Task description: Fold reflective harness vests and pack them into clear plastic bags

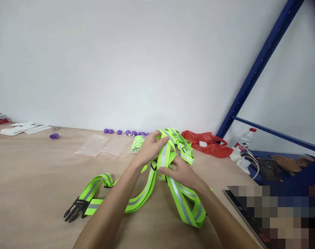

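My left hand pinches the upper fold of a neon-yellow reflective strap with a silver stripe. Lower on the same webbing, my right hand is closed around a band, thumb in front. A loop hangs beneath the right hand, and one length runs left along the table to a black side-release buckle. Behind my hands, more of the webbing lies bunched with black slider pieces showing. Just beyond my left hand sits a folded strap in a clear bag.
Clear plastic bags lie on the wooden table. Several purple parts line the wall, and a purple ring sits farther left. On the right are a red plastic bag, a bottle, a phone-like device and a blue frame.
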`<state>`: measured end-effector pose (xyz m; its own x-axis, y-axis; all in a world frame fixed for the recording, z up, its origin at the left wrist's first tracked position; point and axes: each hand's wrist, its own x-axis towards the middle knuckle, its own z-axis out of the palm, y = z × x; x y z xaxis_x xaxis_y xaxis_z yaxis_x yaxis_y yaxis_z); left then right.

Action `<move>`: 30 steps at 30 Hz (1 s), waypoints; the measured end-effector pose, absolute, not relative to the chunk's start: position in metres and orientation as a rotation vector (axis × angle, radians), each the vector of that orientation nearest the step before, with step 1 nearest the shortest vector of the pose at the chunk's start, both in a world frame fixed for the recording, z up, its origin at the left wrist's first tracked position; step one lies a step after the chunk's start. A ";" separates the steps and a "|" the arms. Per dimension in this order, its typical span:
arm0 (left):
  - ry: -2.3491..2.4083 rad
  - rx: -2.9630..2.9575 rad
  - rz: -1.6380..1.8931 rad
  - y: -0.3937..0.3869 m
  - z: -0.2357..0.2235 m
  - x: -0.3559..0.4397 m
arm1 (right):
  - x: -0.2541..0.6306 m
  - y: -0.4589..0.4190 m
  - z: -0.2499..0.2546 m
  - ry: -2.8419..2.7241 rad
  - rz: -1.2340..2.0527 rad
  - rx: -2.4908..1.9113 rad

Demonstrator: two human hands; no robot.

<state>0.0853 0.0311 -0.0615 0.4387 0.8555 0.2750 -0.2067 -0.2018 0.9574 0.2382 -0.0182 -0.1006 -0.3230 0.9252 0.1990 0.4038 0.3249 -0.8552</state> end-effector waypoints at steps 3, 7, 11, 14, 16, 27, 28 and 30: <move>0.577 1.413 1.212 0.030 -0.054 0.081 | 0.231 -0.010 -0.076 -1.848 1.025 -1.175; 0.581 1.435 1.318 0.023 -0.041 0.072 | 0.226 -0.006 -0.061 -1.828 0.968 -1.161; 0.635 1.703 1.213 0.010 -0.026 0.055 | 0.230 -0.013 -0.049 -1.707 0.807 -1.029; 0.675 1.966 0.908 -0.002 -0.015 0.040 | 0.235 -0.021 -0.040 -1.551 0.817 -0.892; 0.702 2.033 0.762 -0.007 -0.011 0.033 | 0.237 -0.025 -0.037 -1.493 0.840 -0.854; 0.748 2.117 0.817 -0.008 -0.017 0.033 | 0.237 -0.029 -0.037 -1.368 0.982 -0.731; 0.756 2.122 0.830 -0.010 -0.017 0.035 | 0.238 -0.030 -0.037 -1.375 0.979 -0.739; 0.787 2.116 0.849 -0.014 -0.016 0.038 | 0.240 -0.030 -0.036 -1.395 0.969 -0.753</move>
